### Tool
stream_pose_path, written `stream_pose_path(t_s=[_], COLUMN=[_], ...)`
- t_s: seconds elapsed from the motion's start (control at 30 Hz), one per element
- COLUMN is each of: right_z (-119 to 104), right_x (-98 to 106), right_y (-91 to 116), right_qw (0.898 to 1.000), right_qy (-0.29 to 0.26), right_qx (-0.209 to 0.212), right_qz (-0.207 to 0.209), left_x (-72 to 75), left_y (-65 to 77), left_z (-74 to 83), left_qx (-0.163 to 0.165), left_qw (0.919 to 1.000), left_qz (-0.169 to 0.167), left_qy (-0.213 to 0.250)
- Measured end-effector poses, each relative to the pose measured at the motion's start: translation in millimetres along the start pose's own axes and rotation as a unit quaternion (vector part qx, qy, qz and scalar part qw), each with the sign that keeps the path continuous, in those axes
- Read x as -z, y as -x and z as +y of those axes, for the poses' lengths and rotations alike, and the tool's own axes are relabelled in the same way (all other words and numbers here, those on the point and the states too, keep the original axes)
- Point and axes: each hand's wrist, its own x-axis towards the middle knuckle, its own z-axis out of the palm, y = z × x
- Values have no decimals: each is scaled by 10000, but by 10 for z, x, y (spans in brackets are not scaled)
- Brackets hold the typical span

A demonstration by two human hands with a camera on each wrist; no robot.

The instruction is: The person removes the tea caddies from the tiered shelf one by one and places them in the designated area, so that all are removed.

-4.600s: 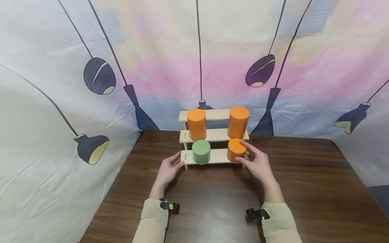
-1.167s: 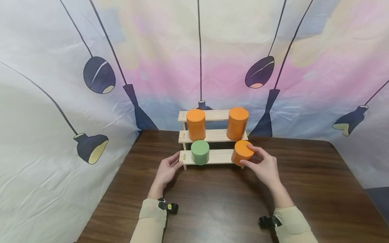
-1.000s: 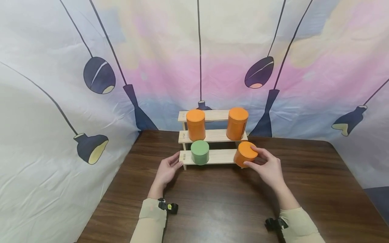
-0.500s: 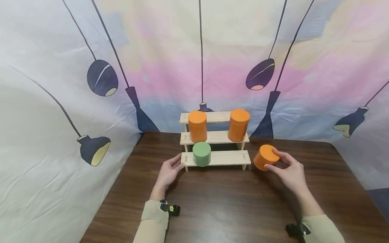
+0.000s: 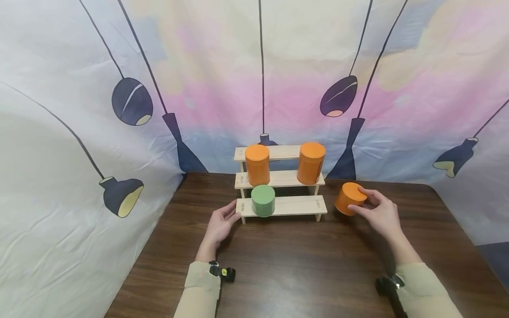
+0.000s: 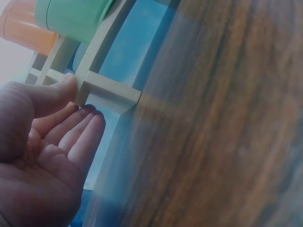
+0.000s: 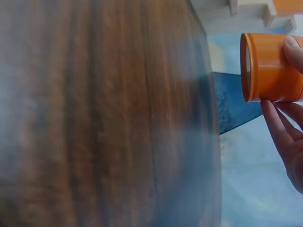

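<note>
My right hand (image 5: 381, 215) grips a short round orange tin (image 5: 350, 199) between thumb and fingers, right of a three-step wooden display stand (image 5: 296, 206). In the right wrist view the orange tin (image 7: 274, 68) hangs clear of the table, its bottom rim showing. With my left hand (image 5: 220, 226) I pinch the left end of the stand's lowest step; the left wrist view shows the thumb (image 6: 57, 94) on the wood's end and the fingers below. A short green tin (image 5: 263, 201) stands on the lowest step's left part.
Two tall orange tins stand on the middle step, one at left (image 5: 257, 164) and one at right (image 5: 312, 163). The dark wooden table (image 5: 286, 265) runs back to a printed cloth backdrop (image 5: 222, 88) with painted lamps.
My right hand has lifted the short orange tin off the right end of the lowest step and moved it right, then slightly up and back. The left hand stays at the stand.
</note>
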Motion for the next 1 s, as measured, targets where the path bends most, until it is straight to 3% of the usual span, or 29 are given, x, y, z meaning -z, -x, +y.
stream_pose_path(t_s=[0.23,0.5,1.0], right_z=[93,123,79], right_x=[-18,-114,-373], right_y=[-171,-276,-505], right_qw=[9982,9963,9970], right_qy=[518,657,166], right_qx=[-47,6,54], right_qz=[-285,-554,-758], left_x=[-10,-31,1], left_y=[3,4,-4], left_z=[-1,-13,20], left_qx=[7,24,20], left_qw=[10000,10000,10000], left_qz=[27,-7,-2], left_qy=[29,29,-3])
